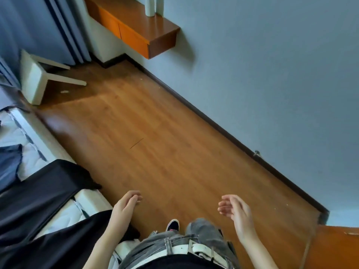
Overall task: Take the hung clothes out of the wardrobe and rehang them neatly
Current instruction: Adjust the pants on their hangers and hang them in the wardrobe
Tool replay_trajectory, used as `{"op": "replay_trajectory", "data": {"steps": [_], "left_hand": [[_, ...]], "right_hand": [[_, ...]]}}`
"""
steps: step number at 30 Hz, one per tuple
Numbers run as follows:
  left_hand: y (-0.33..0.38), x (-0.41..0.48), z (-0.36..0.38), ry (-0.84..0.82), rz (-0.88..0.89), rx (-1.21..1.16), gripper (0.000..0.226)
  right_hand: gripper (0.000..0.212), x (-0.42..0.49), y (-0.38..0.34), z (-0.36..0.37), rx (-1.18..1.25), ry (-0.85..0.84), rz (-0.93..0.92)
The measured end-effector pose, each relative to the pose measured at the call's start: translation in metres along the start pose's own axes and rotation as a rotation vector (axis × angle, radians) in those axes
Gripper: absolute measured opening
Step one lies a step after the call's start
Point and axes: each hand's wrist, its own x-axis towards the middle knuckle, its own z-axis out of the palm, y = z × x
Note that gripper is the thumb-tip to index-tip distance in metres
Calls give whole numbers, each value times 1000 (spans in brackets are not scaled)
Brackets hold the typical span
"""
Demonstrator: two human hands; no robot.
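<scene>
Both hands are held out empty above a wooden floor (155, 142) in a blue-walled bedroom. The left hand (126, 205) is seen with its fingers (136, 197) loosely curled and close together, gripping nothing. The right hand (236, 210) is turned palm inward, its fingers (225, 206) relaxed, slightly bent and a little apart, likewise holding nothing.

The clothes are found to the left of the left fingers: black clothing (42, 191) is draped across the edge of a bed (19, 133), one corner hanging over the side near the left fingers, and a blue garment (9, 166) is laid farther left on the white quilted mattress. None of it is touched by either hand.

Below and between the fingers, grey jeans (204, 232), a white belt (194, 248) and one dark shoe (172, 225) are visible. Well beyond the left fingers, a white stool (37, 82) is seen lying on its side by a blue curtain (29, 26). An orange wooden shelf (136, 30) is fixed to the wall (272, 74) far ahead of the fingers. An orange wooden panel (340, 247) is seen to the right of the right fingers; whether it belongs to the wardrobe cannot be told.
</scene>
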Motion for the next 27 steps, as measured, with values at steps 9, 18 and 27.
{"op": "replay_trajectory", "data": {"steps": [9, 18, 27], "left_hand": [[133, 187, 78, 108, 35, 8, 25], [175, 288, 76, 591, -232, -340, 28], [164, 364, 32, 889, -488, -600, 26]], "right_hand": [[30, 243, -86, 2, -91, -157, -6], [30, 483, -234, 150, -209, -553, 34], [27, 612, -288, 349, -420, -727, 124]]}}
